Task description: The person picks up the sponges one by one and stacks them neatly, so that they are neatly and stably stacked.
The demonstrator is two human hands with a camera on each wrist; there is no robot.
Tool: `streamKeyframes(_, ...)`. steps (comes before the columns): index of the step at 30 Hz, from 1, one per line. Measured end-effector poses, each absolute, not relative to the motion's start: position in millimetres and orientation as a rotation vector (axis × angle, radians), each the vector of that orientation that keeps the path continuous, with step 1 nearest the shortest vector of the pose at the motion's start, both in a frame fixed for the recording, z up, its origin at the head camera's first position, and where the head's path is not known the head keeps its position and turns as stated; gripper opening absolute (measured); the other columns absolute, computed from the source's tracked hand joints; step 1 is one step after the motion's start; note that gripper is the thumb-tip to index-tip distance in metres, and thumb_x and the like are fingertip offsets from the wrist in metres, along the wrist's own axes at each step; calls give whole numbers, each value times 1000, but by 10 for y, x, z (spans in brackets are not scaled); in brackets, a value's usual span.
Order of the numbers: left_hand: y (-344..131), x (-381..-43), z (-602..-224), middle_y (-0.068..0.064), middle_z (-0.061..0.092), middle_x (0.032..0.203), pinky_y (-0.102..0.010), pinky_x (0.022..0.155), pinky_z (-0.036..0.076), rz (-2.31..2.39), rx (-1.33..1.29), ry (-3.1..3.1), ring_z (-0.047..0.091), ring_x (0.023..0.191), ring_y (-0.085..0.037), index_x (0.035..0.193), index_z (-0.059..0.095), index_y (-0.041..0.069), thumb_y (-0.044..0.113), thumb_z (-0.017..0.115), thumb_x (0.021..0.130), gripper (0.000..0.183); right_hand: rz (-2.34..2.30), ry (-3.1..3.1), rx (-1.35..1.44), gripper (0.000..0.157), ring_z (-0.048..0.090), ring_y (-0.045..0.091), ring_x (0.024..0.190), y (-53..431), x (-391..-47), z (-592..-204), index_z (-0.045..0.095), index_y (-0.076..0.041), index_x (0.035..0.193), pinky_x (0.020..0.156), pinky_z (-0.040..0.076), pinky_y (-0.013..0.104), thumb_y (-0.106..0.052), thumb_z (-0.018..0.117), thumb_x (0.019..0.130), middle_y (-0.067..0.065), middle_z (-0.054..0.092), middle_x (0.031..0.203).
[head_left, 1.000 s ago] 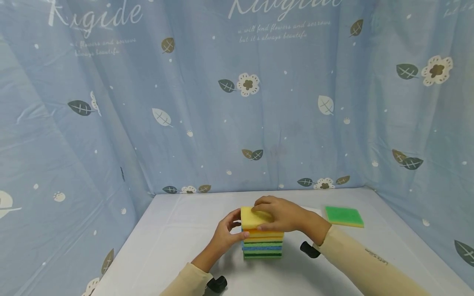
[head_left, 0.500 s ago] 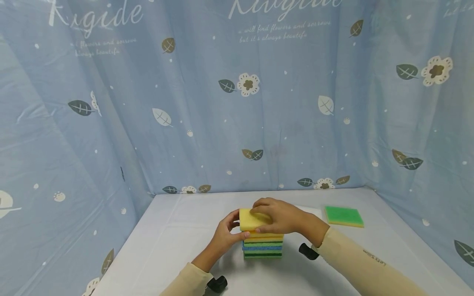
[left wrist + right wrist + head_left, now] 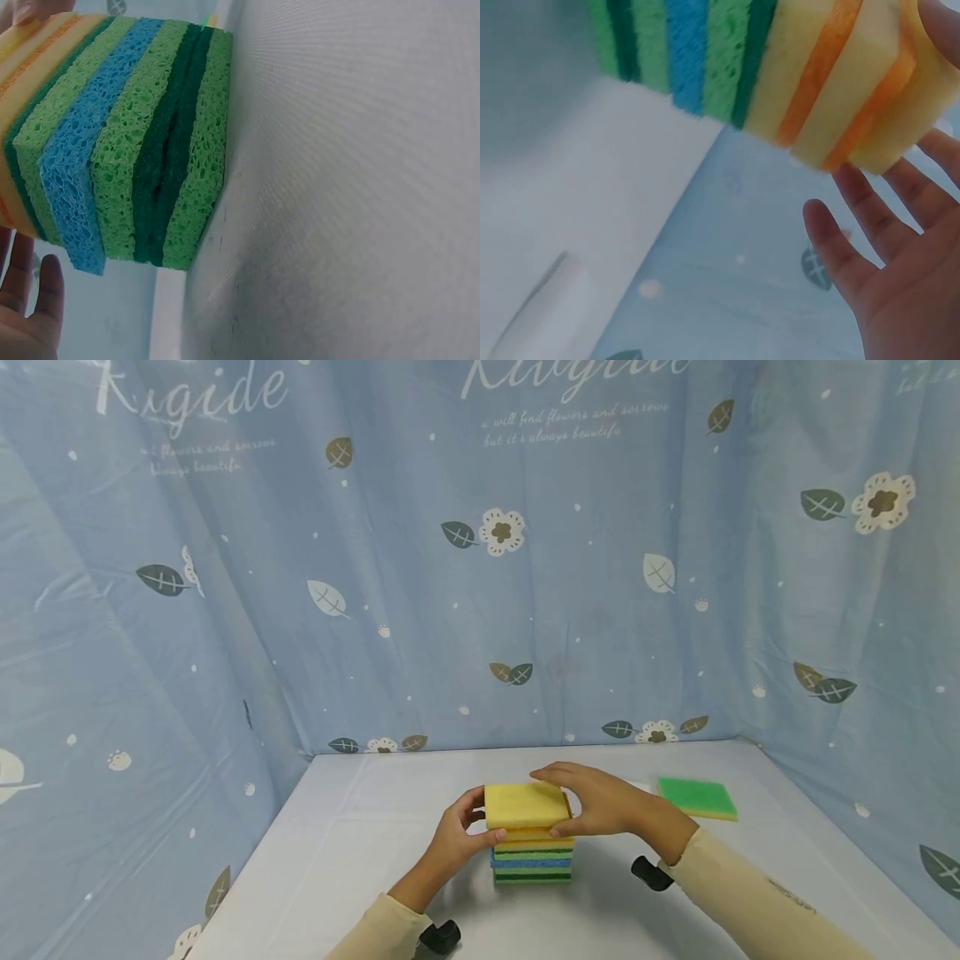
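Observation:
A stack of sponges (image 3: 532, 863) in green, blue, yellow and orange layers stands on the white table. On top sits a yellow sponge (image 3: 525, 806), shifted slightly left of the layers beneath. My left hand (image 3: 461, 835) holds the stack's upper left side, thumb in front and fingers round the back. At the right end, my right hand (image 3: 603, 802) spans the top sponge, thumb on its front edge and fingers toward the back. In the left wrist view, a blue sponge (image 3: 71, 202) juts out a little from the lower layers. The right wrist view shows fingers (image 3: 870, 217) against the top layers.
A lone green sponge (image 3: 697, 797) with a yellow underside lies farther back on the right. The white table (image 3: 360, 827) meets a blue patterned curtain (image 3: 585, 635) behind and at the sides. Black wrist devices (image 3: 441, 935) hang below both sleeves.
My right hand has slid right, from over the top of the yellow sponge to its right end, uncovering its upper face. That sponge has shifted slightly left; my left hand stays put.

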State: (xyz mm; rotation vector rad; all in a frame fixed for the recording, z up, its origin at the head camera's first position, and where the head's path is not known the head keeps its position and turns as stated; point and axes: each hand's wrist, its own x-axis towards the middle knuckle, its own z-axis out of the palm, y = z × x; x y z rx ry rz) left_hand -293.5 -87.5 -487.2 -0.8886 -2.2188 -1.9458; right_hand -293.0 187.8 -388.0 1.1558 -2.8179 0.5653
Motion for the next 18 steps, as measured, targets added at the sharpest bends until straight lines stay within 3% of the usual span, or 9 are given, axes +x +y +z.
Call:
streamKeyframes(8,-874,-2930,-4854,-4,55,130,-45,98,44,-1945,-869,-2221,53,114,-28,142,47,14,21,78,84,66,611,-2804,1129,78,52,16,114,2008,-2891,-3891,43,-24,147,94,45,47,-59,69,82,-7,51,135)
streamKeyframes(14,-862,-2940,-4847,-2,55,131,-48,101,41,-1923,-925,-2196,52,116,-22,141,48,12,16,77,84,64,673,-2765,1116,76,51,13,110,2085,-2867,-3880,43,-24,146,90,47,45,-56,70,83,-9,51,134)
streamKeyframes(18,-858,-2940,-4855,-2,56,131,-43,100,42,-1894,-959,-2182,52,116,-22,140,50,15,20,76,85,62,714,-2754,1128,74,51,12,110,2119,-2866,-3918,44,-24,146,90,47,46,-54,71,83,-7,51,135)
